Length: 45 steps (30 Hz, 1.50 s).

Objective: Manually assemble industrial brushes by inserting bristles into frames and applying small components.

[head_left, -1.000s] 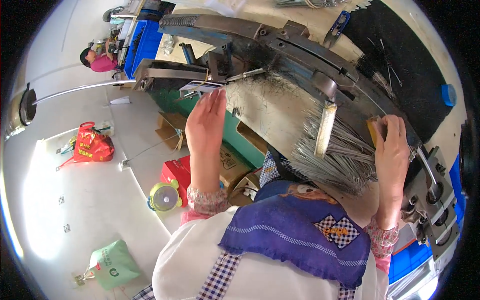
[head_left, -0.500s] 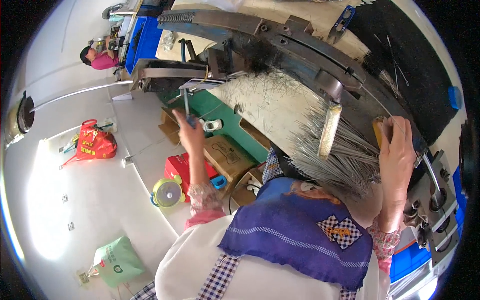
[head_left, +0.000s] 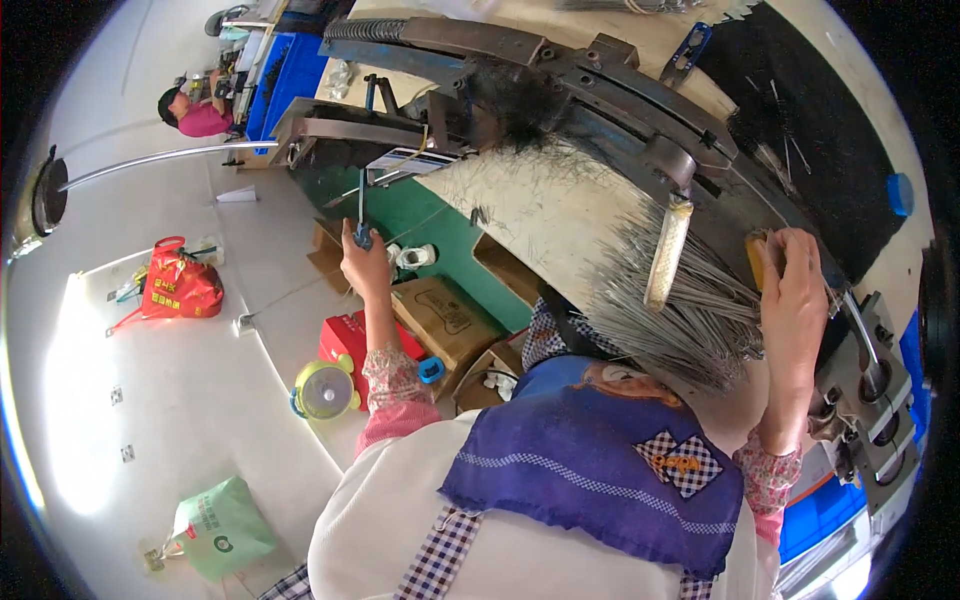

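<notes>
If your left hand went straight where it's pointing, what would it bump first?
The left hand points along the metal rod of the blue handle it holds. Ahead, it would probably meet the curved metal bar first, near the white card; depth is unclear, so it might pass underneath.

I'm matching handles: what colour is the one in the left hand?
Dark blue handle, best in head view.

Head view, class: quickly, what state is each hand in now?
Left hand: closed, holding the blue handle.
Right hand: curled at the yellow block; grip cannot be told.
</notes>
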Motion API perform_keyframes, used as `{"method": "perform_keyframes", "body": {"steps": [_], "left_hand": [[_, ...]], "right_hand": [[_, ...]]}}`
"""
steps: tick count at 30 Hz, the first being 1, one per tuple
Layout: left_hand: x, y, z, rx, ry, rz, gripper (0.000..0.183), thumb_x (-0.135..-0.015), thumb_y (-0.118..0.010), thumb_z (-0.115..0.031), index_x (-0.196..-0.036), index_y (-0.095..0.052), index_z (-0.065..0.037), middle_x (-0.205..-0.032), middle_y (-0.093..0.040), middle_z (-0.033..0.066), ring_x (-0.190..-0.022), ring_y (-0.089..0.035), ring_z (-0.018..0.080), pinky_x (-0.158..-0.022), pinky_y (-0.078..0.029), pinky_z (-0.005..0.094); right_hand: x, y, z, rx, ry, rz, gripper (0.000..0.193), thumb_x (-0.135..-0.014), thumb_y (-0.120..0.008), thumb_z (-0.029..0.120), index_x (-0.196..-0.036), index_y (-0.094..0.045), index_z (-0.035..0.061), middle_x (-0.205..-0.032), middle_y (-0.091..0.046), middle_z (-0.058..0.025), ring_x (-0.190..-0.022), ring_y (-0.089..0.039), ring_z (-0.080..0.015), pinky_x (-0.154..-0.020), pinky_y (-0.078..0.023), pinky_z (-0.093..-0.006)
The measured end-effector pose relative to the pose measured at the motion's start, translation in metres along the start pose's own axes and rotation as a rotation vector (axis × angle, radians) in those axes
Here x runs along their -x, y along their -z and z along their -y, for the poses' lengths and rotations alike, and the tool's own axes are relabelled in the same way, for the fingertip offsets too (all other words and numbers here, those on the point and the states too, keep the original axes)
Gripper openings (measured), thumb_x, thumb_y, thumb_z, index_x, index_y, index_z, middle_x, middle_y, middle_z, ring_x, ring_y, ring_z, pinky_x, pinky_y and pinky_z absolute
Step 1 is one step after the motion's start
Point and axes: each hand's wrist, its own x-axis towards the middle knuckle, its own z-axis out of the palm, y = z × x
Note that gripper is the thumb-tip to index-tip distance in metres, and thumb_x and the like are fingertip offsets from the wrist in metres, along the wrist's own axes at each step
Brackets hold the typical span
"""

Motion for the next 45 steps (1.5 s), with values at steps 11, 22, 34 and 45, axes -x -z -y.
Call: {"method": "perform_keyframes", "body": {"steps": [11,22,34,45], "left_hand": [[0.005,-0.002,0.005,0.068,-0.020,-0.064,0.050,-0.081,-0.065,-0.018,-0.128,-0.052,-0.006,-0.103,-0.066,0.0224,-0.088,-0.066,0.0351,-0.074,-0.051,0.0418],[0.063,0.008,-0.083,0.341,-0.030,0.076,0.060,-0.084,-0.064,-0.013,-0.137,-0.040,-0.002,-0.086,-0.063,0.0178,-0.070,-0.062,0.0267,-0.067,-0.049,0.0363],[0.048,0.027,-0.080,0.247,0.037,0.201,0.074,-0.085,-0.062,-0.021,-0.145,-0.023,-0.002,-0.076,-0.062,0.0211,-0.066,-0.061,0.0386,-0.060,-0.048,0.0437],[0.063,0.058,-0.098,0.188,-0.347,-0.238,0.057,-0.083,-0.066,-0.019,-0.131,-0.044,0.003,-0.109,-0.058,0.0198,-0.103,-0.055,0.0346,-0.087,-0.045,0.0416]], "right_hand": [[0.001,-0.004,-0.003,-0.022,-0.004,0.025,0.018,-0.085,-0.059,0.001,-0.099,-0.048,0.0025,-0.095,-0.054,-0.0167,-0.087,-0.055,-0.0397,-0.071,-0.044,-0.0447],[0.005,-0.003,-0.008,-0.007,0.005,0.010,0.018,-0.085,-0.059,0.004,-0.099,-0.049,0.0034,-0.095,-0.054,-0.0166,-0.088,-0.055,-0.0401,-0.070,-0.044,-0.0450],[-0.005,-0.007,-0.007,0.005,0.003,0.048,0.023,-0.094,-0.053,0.022,-0.102,-0.046,0.0019,-0.104,-0.053,-0.0214,-0.097,-0.052,-0.0441,-0.077,-0.044,-0.0490],[0.014,-0.002,-0.009,0.108,0.047,0.024,0.025,-0.090,-0.058,0.022,-0.099,-0.043,0.0048,-0.099,-0.052,-0.0151,-0.082,-0.060,-0.0381,-0.062,-0.048,-0.0454]]}}
